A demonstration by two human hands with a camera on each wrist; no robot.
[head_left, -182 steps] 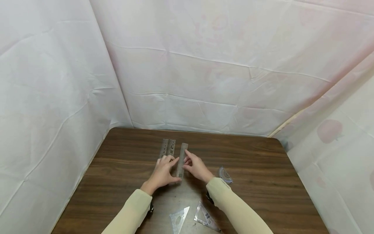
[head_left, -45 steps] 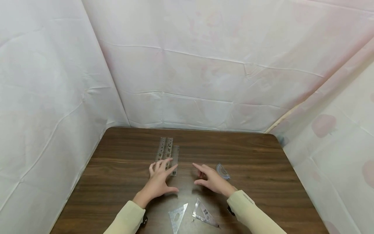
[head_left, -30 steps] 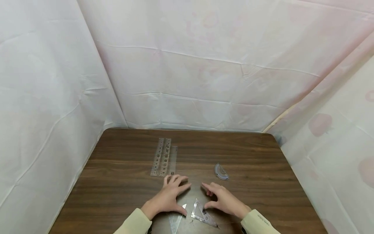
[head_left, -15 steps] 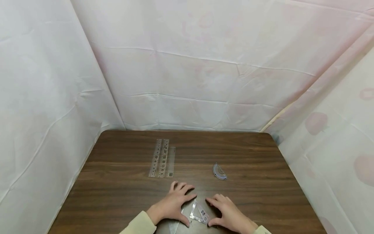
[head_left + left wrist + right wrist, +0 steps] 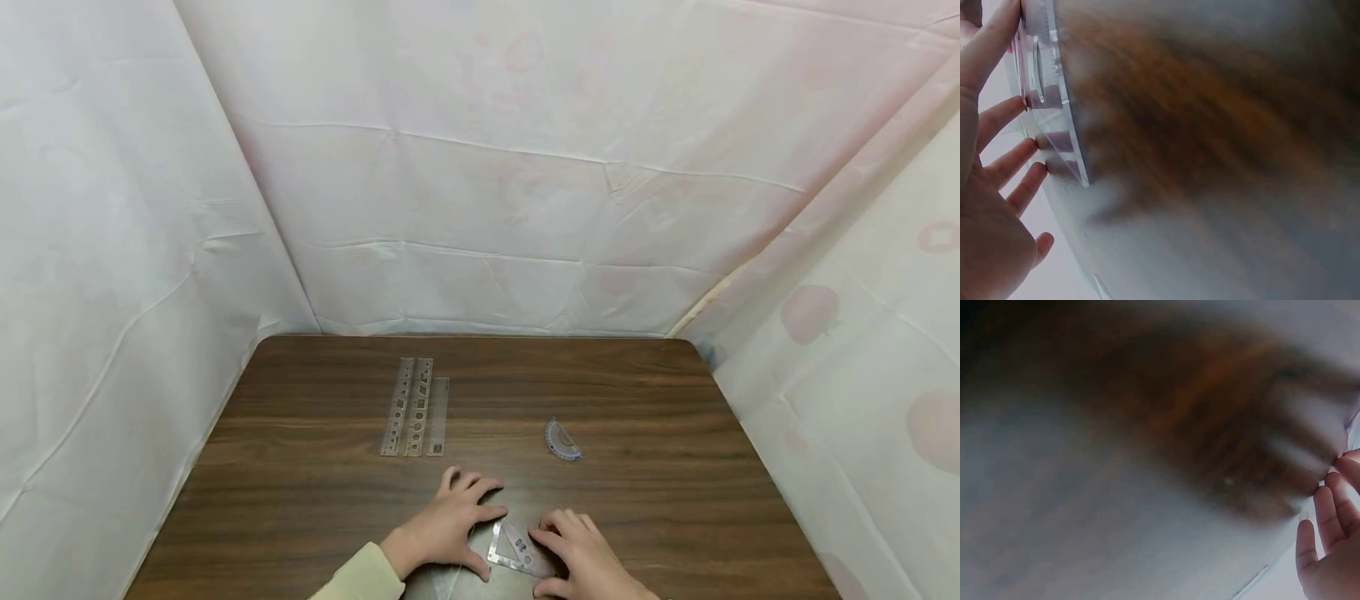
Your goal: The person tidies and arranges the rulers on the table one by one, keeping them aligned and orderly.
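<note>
A clear plastic set square (image 5: 516, 552) lies flat on the brown wooden table (image 5: 315, 500), near its front edge. My left hand (image 5: 450, 525) rests on the table at the set square's left side, fingers spread and straight. In the left wrist view its thumb (image 5: 991, 44) touches the set square (image 5: 1047, 106). My right hand (image 5: 581, 554) lies at the right side, its fingertips (image 5: 546, 533) on the set square's edge. In the right wrist view only the right hand's fingers (image 5: 1329, 537) show against a blurred table. Neither hand holds anything.
Three clear rulers (image 5: 416, 408) lie side by side further back on the left. A small protractor (image 5: 562, 440) lies to the right of them. A second set square (image 5: 450, 581) peeks out under my left wrist. White sheets wall in the table on three sides.
Both hands have left the rulers and drawn back toward the front edge, coming to rest on either side of the set square. The third ruler now lies beside the other two.
</note>
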